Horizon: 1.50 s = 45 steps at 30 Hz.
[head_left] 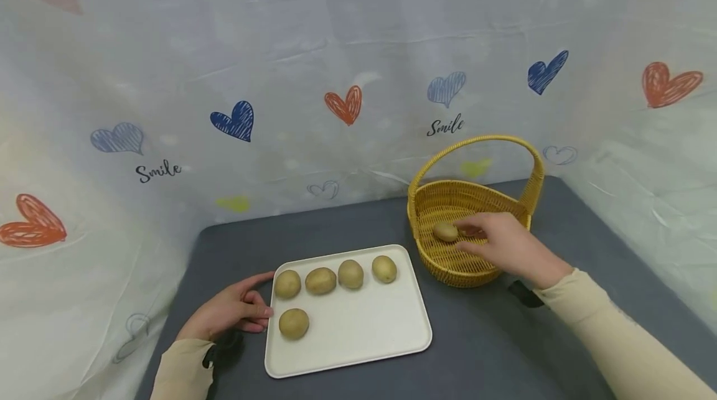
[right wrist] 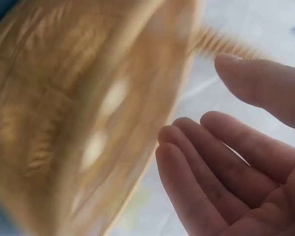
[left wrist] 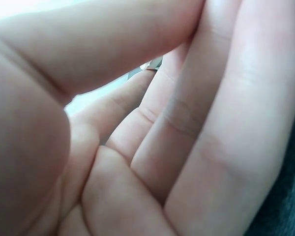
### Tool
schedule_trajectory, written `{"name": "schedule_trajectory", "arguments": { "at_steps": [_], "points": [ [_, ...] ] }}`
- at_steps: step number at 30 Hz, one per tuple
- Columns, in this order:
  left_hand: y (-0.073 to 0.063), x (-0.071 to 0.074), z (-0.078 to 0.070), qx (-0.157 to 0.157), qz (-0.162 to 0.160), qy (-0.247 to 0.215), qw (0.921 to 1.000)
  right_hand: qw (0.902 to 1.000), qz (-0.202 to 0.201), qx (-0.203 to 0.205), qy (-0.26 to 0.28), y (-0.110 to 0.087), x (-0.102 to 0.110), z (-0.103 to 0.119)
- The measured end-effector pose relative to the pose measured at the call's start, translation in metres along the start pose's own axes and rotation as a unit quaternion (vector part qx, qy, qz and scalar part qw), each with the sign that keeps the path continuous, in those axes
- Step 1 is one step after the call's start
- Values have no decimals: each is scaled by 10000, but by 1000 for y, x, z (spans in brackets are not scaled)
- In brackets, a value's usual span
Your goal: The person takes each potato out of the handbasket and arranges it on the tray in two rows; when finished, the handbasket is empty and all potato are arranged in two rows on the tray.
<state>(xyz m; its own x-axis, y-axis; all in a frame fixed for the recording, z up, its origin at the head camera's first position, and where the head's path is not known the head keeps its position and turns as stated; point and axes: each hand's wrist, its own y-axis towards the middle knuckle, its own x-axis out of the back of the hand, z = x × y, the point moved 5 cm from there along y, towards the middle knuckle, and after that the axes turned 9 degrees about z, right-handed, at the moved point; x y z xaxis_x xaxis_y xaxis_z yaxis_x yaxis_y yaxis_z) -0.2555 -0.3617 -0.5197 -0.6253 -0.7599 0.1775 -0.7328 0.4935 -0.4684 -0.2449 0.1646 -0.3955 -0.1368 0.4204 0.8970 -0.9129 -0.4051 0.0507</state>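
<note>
My left hand (head_left: 232, 308) lies at the left edge of a white tray (head_left: 358, 338), with fingertips touching its rim. In the left wrist view the fingers (left wrist: 187, 113) bend loosely, and the palm is bare. My right hand (head_left: 495, 241) reaches over a yellow woven basket (head_left: 454, 275). Its fingertips are close to a potato (head_left: 445, 231) inside. The right wrist view shows the thumb spread away from the fingers (right wrist: 206, 167), with nothing between them, beside the blurred basket (right wrist: 83, 64). Two pale shapes (right wrist: 113, 96) show blurred in the basket there.
Four potatoes line the tray's far side, among them the leftmost potato (head_left: 287, 284) and the rightmost potato (head_left: 384, 269). Another potato (head_left: 294, 323) lies nearer its left edge. The basket's tall handle (head_left: 476, 142) arches up at the back. Behind the grey table (head_left: 241, 241) hangs a heart-patterned sheet (head_left: 291, 76).
</note>
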Motion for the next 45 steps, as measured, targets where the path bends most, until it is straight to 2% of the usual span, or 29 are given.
{"name": "schedule_trajectory", "arguments": {
  "at_steps": [4,8,19,36,45],
  "points": [
    [-1,0,2,2,-19,-48,10000,9987,205,-359,-285,4,13,-43],
    [-1,0,1,-10,-11,-73,10000,9966,393,-507,-512,9,17,-71],
    [4,-2,0,-58,32,-80,9999,9925,804,-666,-631,23,6,-104],
    [2,0,1,-84,36,-156,9998,9916,768,-879,-558,32,4,-110],
    [0,2,4,-48,12,-177,9998,9929,717,-850,-409,35,-2,-113]
  ]
}}
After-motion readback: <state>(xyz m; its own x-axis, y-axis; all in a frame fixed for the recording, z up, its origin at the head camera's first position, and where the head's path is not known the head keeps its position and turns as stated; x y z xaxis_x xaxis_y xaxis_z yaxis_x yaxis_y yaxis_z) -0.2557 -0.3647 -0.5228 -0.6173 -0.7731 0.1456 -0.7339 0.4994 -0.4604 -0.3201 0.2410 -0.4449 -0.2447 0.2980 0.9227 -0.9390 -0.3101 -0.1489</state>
